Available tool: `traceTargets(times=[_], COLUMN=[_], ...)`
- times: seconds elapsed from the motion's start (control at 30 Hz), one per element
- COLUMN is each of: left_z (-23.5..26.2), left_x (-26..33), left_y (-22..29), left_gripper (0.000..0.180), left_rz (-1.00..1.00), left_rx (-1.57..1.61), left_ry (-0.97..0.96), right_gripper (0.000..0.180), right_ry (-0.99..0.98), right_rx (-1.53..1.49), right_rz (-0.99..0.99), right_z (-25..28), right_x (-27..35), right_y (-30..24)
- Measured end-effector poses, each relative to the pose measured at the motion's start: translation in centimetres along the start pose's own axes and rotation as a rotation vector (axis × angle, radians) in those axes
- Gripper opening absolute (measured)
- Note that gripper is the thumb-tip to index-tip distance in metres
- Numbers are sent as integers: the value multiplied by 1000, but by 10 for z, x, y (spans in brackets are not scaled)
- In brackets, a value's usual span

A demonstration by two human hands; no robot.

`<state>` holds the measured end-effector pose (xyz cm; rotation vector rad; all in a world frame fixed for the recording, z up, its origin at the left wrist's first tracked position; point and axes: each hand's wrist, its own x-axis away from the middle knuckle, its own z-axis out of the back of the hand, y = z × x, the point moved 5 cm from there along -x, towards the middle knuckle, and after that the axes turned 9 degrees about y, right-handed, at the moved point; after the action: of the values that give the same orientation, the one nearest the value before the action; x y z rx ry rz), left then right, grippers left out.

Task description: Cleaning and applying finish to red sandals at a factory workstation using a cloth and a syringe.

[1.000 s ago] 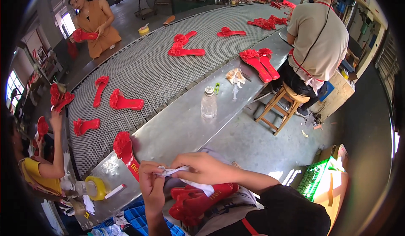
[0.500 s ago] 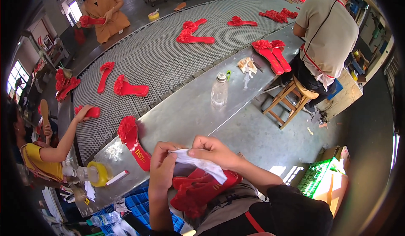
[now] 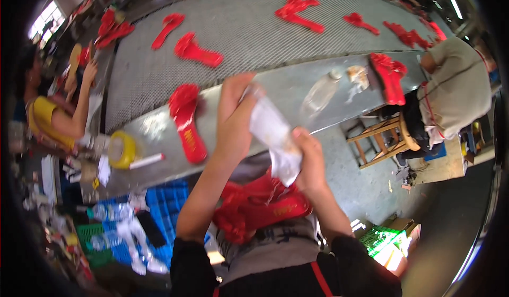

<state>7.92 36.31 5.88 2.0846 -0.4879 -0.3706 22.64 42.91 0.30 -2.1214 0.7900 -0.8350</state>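
Observation:
A white cloth, with faint brownish stains, is stretched between my hands above my lap. My left hand, raised in front of the metal table edge, grips its upper end. Lower down, the fingers of my right hand close on the cloth's other side, and a loose end hangs below them. Beneath the cloth, red sandals with ruffled flower straps rest on my lap, partly covered by it. Just left of my left hand, a single red sandal with gold print lies on the table. Motion blurs both hands slightly.
Several red sandals lie on the mesh conveyor. A clear bottle and a yellow tape roll are on the metal ledge. A co-worker in yellow is at left; another sits on a wooden stool at right.
My view has swung, shifting the scene. My hands have moved apart, the left one upward, stretching the cloth. The left co-worker's hand has left the conveyor; the sandal it touched is gone from there.

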Motion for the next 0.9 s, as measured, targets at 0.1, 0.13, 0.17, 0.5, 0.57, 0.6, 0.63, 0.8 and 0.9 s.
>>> traceTargets(times=[0.1,0.13,0.17,0.5,0.57,0.6,0.63,0.8,0.9], left_z=[-6,-9,-13,-11,-9,-12,-21,-36,-51], left_x=[-20,-25,-24,4,11,21,38,61,70], left_y=[4,9,8,-8,-21,-22,-26,-28,-20], left_gripper=[36,37,38,16,22,22,21,19,20], left_rz=[-124,-159,-185,-265,-534,-549,-653,-763,-1036], left_rx=[-44,-96,-137,-489,-762,-750,-961,-1204,-1293], left_ry=[-124,-154,-193,-214,-416,-433,-465,-486,-460], right_gripper=[32,32,34,34,24,24,22,17,17], right_ry=[-33,-40,-11,-378,-377,-379,-278,-50,42], right_rx=[-90,-97,-187,-399,-426,-428,-428,-34,141], right_rz=[-88,-101,-149,-477,-446,-421,-360,32,344], right_z=[-8,-13,-16,9,6,3,4,20,24], right_x=[-9,-9,-3,6,8,8,3,-14,-28], right_y=[3,3,-5,7,5,-3,-11,-39,-38])
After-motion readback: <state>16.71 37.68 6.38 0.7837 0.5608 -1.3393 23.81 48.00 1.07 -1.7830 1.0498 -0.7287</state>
